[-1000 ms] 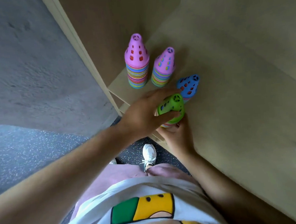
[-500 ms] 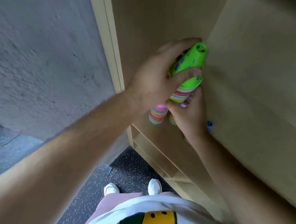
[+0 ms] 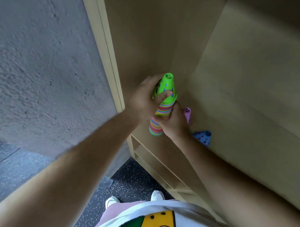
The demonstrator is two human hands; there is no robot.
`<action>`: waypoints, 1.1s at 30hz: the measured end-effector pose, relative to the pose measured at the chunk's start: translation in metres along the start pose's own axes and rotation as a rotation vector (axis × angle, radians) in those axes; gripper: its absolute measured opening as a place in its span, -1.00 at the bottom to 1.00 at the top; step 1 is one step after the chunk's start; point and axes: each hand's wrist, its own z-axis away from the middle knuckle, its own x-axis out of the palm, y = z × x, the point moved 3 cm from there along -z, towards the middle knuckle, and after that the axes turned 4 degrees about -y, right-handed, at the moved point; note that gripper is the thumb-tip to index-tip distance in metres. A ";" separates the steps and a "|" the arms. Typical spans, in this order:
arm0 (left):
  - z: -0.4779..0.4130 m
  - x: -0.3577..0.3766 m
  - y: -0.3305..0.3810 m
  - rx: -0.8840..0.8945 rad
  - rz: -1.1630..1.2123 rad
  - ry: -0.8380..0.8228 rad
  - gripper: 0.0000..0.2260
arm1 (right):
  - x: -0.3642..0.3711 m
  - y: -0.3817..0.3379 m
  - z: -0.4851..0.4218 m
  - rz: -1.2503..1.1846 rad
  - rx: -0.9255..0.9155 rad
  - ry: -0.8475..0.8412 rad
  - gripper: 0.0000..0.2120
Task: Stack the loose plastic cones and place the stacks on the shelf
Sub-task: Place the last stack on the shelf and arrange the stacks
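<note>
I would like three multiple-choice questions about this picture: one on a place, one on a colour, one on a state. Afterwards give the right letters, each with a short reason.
1. Where is the blue cone?
A. in a basket
B. on the shelf, near the right hand
C. on a chair

2. What colour is the top cone of the stack?
A. red
B. green
C. white

3. What is the left hand doing?
A. hanging idle
B. lying flat and open
C. gripping the stack

Answers:
1 B, it sits on the board just past the right wrist.
2 B, the holed tip is bright green.
3 C, it is wrapped round the upper part of the stack.
</note>
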 end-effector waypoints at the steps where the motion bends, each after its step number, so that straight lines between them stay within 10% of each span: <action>1: 0.001 0.002 -0.004 -0.027 0.020 -0.004 -0.47 | 0.000 0.001 0.000 0.022 -0.002 -0.006 -0.44; 6: 0.011 0.005 -0.004 -0.014 -0.069 0.076 -0.33 | -0.024 -0.005 0.033 0.187 -0.129 0.056 -0.41; 10: 0.051 0.021 0.030 0.246 -0.302 0.300 -0.67 | -0.064 0.017 0.090 0.212 -0.214 0.170 -0.52; 14: 0.056 0.098 0.027 0.445 -0.318 0.031 -0.73 | -0.097 0.069 0.116 0.332 -0.072 0.246 -0.56; 20: 0.045 0.174 0.010 0.178 -0.250 -0.321 -0.38 | -0.119 0.117 0.105 0.389 0.129 0.166 -0.34; 33: 0.060 0.173 -0.021 -0.122 -0.195 -0.356 -0.53 | -0.077 0.157 0.066 -0.091 0.344 -0.037 0.01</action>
